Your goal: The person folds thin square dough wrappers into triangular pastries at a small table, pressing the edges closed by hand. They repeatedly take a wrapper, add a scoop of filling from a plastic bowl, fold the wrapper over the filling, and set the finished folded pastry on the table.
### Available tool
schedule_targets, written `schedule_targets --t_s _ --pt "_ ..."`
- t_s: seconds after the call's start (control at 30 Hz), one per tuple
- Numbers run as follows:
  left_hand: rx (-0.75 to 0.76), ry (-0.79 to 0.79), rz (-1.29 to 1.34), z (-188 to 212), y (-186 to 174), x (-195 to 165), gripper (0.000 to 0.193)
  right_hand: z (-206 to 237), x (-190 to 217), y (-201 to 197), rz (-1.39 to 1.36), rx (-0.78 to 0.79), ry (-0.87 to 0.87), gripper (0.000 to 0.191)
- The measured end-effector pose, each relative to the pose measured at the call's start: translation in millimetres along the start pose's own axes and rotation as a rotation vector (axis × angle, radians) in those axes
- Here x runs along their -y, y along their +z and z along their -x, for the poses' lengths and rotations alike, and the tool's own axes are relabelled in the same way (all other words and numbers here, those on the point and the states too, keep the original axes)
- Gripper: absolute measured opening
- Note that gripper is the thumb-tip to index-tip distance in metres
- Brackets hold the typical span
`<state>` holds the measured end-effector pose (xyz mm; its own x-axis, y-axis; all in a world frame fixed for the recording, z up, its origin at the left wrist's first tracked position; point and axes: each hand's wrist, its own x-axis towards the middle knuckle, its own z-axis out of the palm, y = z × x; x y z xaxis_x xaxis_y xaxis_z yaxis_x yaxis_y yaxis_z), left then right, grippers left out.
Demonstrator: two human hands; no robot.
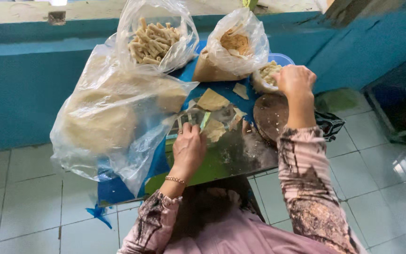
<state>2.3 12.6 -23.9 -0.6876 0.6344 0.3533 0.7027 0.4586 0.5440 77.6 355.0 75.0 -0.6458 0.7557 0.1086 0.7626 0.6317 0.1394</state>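
Dough wrapper (212, 100) at frame centre may tear under the left hand (189, 148), fingers pressed down; right hand (296, 80) pinches filling from the bowl (265, 75), which could spill.

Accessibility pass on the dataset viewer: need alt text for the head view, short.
Seen from above, a person's left hand rests on thin pale triangular dough sheets on a small blue-covered table, while the right hand reaches to a small bowl of pale filling. Clear plastic bags hold rolled pastry sticks, crumbs and stacked round wrappers.
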Motion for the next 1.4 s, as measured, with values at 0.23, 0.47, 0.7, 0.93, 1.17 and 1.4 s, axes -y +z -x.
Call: schedule_targets --t_s 0.23,0.47,0.7,0.93,1.17,1.4 --pt "0.062 -0.078 0.129 -5.1 -3.2 -1.1 0.017 6.5 -2.8 5.8 -0.168 0.005 -0.101 0.033" --pt "-0.085 0.365 -0.108 10.5 -7.5 -5.5 0.035 89.2 29.6 -8.6 -0.733 -0.080 -0.644 0.032" --pt "-0.034 0.402 -0.113 14.7 -13.5 -5.1 0.040 163.7 98.7 37.6 -0.252 -0.282 -0.807 0.057" --pt "0.007 0.336 -0.046 14.7 -13.5 -2.7 0.027 126.3 71.5 23.7 -0.041 -0.437 -0.744 0.038" --pt "-0.033 0.355 -0.047 12.5 -12.9 -1.4 0.026 -52.1 71.8 -8.5 -0.407 -0.475 -0.404 0.020" --pt "0.043 0.334 -0.049 10.4 -11.8 -0.5 0.026 -121.0 101.7 -6.1 -0.021 0.148 -0.241 0.032"
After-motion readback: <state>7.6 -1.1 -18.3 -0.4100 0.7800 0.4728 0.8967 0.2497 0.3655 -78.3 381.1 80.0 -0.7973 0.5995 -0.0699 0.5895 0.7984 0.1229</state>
